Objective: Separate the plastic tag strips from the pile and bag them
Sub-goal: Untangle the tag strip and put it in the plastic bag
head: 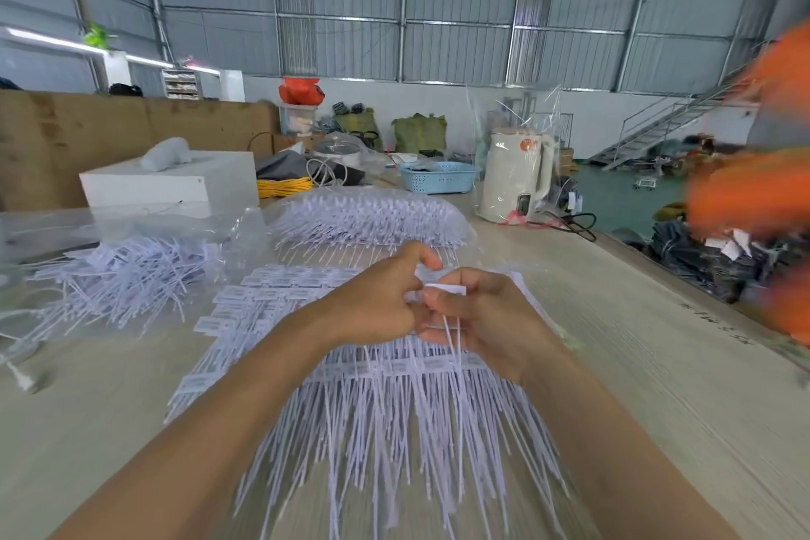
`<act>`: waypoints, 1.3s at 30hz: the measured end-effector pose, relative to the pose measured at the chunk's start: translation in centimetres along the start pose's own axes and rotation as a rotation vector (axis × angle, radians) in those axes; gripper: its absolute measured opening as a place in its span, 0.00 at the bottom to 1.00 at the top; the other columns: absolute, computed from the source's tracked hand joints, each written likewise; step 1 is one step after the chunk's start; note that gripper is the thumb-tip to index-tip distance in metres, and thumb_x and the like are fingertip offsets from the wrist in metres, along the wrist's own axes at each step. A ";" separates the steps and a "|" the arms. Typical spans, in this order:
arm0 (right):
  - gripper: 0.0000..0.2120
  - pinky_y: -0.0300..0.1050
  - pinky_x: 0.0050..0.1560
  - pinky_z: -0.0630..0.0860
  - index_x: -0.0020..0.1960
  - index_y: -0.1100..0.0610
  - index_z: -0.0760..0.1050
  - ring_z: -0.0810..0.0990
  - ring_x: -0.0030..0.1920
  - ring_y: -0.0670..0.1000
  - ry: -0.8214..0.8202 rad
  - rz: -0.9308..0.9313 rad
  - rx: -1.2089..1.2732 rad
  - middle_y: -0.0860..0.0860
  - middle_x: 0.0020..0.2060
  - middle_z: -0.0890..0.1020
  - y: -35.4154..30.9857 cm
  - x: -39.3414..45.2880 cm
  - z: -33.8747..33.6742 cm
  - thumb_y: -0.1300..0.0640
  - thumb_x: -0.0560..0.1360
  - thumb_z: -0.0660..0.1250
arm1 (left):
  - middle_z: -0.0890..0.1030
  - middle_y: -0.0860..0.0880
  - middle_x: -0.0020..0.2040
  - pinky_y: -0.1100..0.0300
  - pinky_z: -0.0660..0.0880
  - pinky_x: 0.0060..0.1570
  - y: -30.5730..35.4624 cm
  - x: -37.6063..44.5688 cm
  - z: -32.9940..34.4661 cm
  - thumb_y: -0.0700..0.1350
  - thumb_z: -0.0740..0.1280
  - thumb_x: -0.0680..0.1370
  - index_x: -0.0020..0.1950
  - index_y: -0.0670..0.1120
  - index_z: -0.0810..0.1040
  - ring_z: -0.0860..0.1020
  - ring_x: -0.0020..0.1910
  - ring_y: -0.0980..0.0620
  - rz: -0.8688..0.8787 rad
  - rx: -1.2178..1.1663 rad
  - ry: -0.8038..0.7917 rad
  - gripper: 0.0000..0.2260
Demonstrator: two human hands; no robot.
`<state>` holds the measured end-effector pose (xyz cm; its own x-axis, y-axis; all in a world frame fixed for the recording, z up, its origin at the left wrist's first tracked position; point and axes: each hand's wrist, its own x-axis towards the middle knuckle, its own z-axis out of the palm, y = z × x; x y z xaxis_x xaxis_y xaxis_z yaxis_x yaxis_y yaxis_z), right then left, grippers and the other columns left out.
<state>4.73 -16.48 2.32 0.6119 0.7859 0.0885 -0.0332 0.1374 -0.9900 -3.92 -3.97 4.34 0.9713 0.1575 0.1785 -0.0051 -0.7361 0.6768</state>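
A broad pile of white plastic tag strips (394,417) lies on the table in front of me, label heads in rows and thin tails fanning toward me. My left hand (377,303) and my right hand (486,316) meet above the pile. Both pinch the same small bunch of tag strips (445,288), whose tails hang down between the hands. A clear bag holding tag strips (368,215) lies beyond the hands. Another heap of strips in clear plastic (127,276) lies to the left.
A wooden table (635,364) carries a white box (175,180), a blue basket (438,176), a yellow cable (282,186) and a white kettle wrapped in plastic (517,175). A blurred orange shape (754,197) fills the right edge. The table's right edge drops to the floor.
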 end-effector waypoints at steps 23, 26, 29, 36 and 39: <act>0.06 0.36 0.27 0.75 0.40 0.63 0.76 0.77 0.25 0.43 -0.101 -0.234 -0.822 0.52 0.29 0.75 -3.1 -0.4 -0.9 0.67 0.76 0.65 | 0.70 0.53 0.21 0.66 0.60 0.25 -1.3 -0.7 -0.2 0.43 0.69 0.75 0.30 0.49 0.81 0.63 0.22 0.57 -0.042 -0.302 0.209 0.13; 0.05 0.46 0.32 0.77 0.40 0.61 0.77 0.80 0.31 0.51 0.028 -0.407 -0.985 0.50 0.30 0.75 -2.7 -0.3 -0.6 0.66 0.75 0.66 | 0.74 0.55 0.21 0.71 0.60 0.21 -1.0 -0.7 -0.2 0.40 0.68 0.75 0.30 0.45 0.79 0.66 0.20 0.62 -0.078 -0.420 0.204 0.13; 0.04 0.46 0.34 0.69 0.40 0.62 0.77 0.74 0.34 0.54 0.134 -0.609 -1.163 0.46 0.28 0.71 -1.5 -0.3 -0.2 0.67 0.73 0.67 | 0.68 0.53 0.19 0.68 0.58 0.21 -1.1 -0.5 -0.3 0.38 0.68 0.74 0.24 0.47 0.78 0.63 0.19 0.58 -0.139 -0.500 0.181 0.17; 0.04 0.46 0.31 0.73 0.37 0.66 0.77 0.76 0.32 0.58 0.247 -0.927 -1.174 0.57 0.31 0.79 -1.4 0.0 -0.8 0.70 0.70 0.67 | 0.65 0.54 0.21 0.69 0.54 0.21 -0.5 -0.1 -0.2 0.40 0.65 0.76 0.21 0.48 0.76 0.59 0.19 0.58 -0.122 -0.618 0.126 0.21; 0.05 0.45 0.33 0.73 0.37 0.65 0.77 0.75 0.32 0.55 0.300 -0.868 -1.187 0.55 0.32 0.78 -1.5 0.6 -0.9 0.72 0.69 0.67 | 0.65 0.52 0.21 0.68 0.54 0.20 -0.4 0.0 -0.4 0.40 0.67 0.73 0.21 0.47 0.75 0.58 0.20 0.56 -0.128 -0.626 0.126 0.19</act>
<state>5.84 -16.71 3.80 0.2442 0.5495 0.7990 0.9680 -0.1878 -0.1667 -3.99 -3.44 4.40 0.9383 0.3222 0.1255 -0.0659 -0.1897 0.9796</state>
